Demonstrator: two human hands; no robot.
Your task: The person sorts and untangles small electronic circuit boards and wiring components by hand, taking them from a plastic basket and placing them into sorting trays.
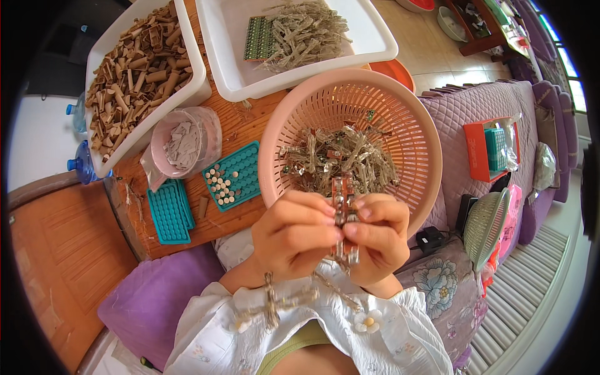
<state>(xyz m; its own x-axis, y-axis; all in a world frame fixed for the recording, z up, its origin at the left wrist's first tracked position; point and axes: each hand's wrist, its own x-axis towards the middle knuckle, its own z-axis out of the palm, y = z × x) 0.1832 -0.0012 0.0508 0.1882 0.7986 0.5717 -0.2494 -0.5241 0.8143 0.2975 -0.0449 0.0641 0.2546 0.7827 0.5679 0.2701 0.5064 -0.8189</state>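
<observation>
Metal and brown, the light, stiff clip strip (344,215) sits pinched upright between our left hand (295,234) and right hand (375,232) over the near rim of the pink basket (406,119), best gripped by its edges.

Between my left hand (294,234) and right hand (375,234) I hold a small reddish-brown strip (343,209) upright, set with what look like silvery metal clips, its top end just over the near rim of the pink basket (400,125), its lower end poking below my fingertips.
</observation>
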